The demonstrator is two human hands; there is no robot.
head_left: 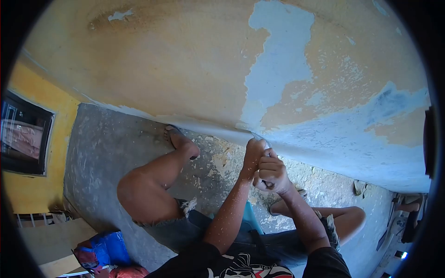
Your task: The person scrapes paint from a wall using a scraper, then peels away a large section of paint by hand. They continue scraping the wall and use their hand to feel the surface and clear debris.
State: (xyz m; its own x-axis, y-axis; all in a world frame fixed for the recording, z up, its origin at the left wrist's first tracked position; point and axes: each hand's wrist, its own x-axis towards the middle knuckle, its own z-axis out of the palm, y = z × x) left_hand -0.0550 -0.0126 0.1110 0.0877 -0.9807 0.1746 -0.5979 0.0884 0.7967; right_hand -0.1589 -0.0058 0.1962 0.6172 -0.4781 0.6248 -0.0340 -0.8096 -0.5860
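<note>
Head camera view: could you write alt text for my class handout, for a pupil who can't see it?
The left hand and the curled right hand are close together near the foot of a patchy, peeling tan and pale-blue wall; anything they hold is unclear. Two bent legs spread wide over a worn grey floor.
</note>
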